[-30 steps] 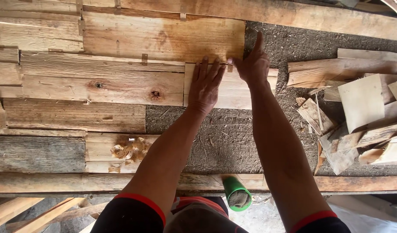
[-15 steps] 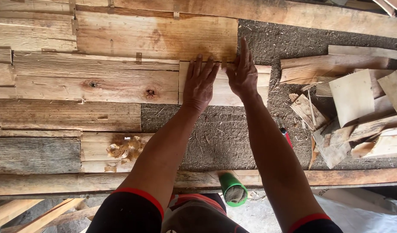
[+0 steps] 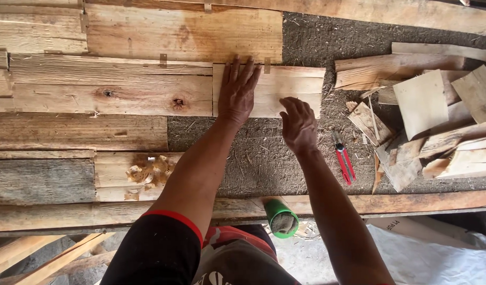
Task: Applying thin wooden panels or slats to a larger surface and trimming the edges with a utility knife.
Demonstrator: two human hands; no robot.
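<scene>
The short, pale rectangular wooden board point(image 3: 285, 91) lies flat on the dark, rough grey surface point(image 3: 264, 158), near the middle of it. This board has a light yellow colour with fine grain lines along its length and a reddish stripe near its far edge. Its left end touches the long knotted plank point(image 3: 111, 92), and its far edge lies against the wide, smooth plank point(image 3: 185, 34) above it.

The left hand point(image 3: 236, 95) lies flat on the left part of the short board, with the fingers straight and a little spread, pressing down and gripping nothing. The right hand point(image 3: 298, 124) is at the near edge of the board, with the fingers loosely bent and holding nothing; I cannot tell if they touch the wood.

Half a second ago both hands were flat on the board, side by side, the right one far up at its upper edge. Now the right hand has come back toward the near edge, while the left hand stays in its place. The board itself has not visibly moved.

To the right, well apart, red-handled pliers point(image 3: 344, 158) lie on the grey surface near a heap of loose wood offcuts point(image 3: 427, 116). A green cylinder point(image 3: 281, 217) rests at the near edge beam point(image 3: 412, 201).
</scene>
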